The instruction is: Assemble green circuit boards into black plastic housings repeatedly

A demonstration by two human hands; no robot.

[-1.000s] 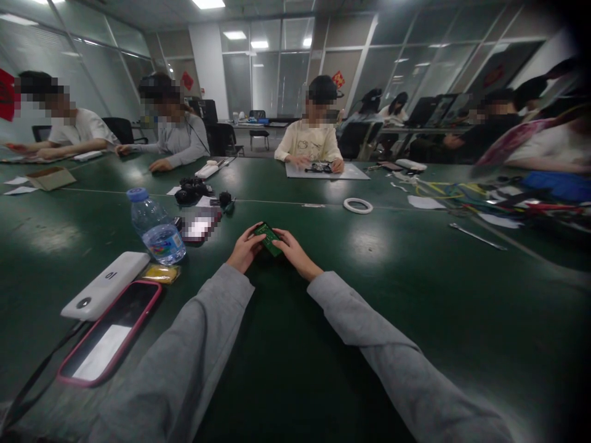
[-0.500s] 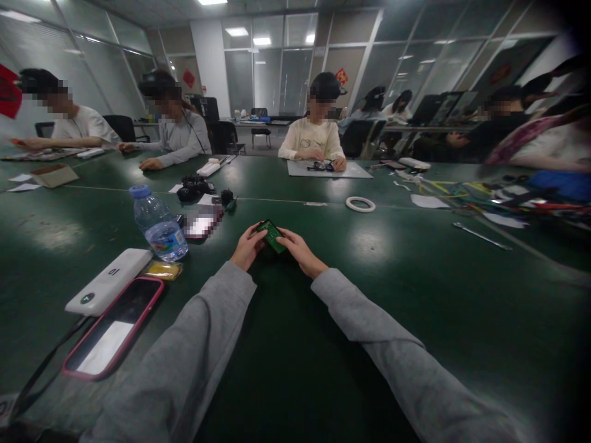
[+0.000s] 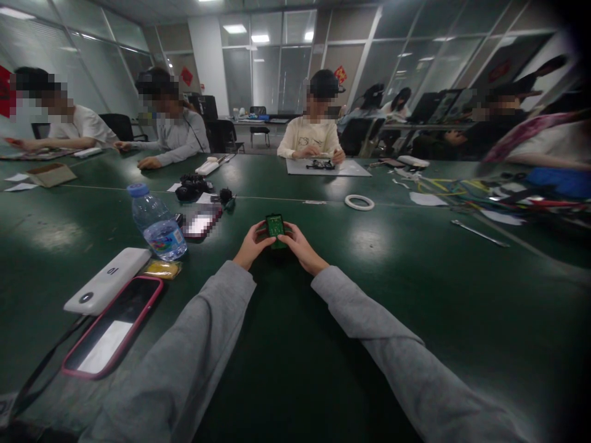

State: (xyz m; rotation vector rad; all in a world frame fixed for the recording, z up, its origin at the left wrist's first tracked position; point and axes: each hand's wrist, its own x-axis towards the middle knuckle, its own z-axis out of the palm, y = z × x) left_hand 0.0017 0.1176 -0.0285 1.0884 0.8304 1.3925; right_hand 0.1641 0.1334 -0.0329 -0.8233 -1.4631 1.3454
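Both hands are engaged on one item. The left hand (image 3: 252,246) bears on the left side of a small green circuit board (image 3: 276,227); the right hand (image 3: 302,247) bears on the right side. Each grip is partly closed, fingers curled at the side edges and thumbs laid near the lower end of the face. No tool is found in either hand.

The circuit board is directly ahead of the wearer, over the near half of the table (image 3: 314,357), tilted with its face toward the wearer. Dark edging shows at its upper end. Whether its underside touches the table is not determinable.

On progress: the circuit board is taken up and secured from both sides; in this inspector's judgement, handling is under way. Components are too small to establish whether any work on them is complete, or what remains.

Left of the hands stand a water bottle (image 3: 162,231) and, nearer, a pink-cased phone (image 3: 114,326). To the right lie a white ring (image 3: 359,208) and a wrench (image 3: 480,234), both untouched.
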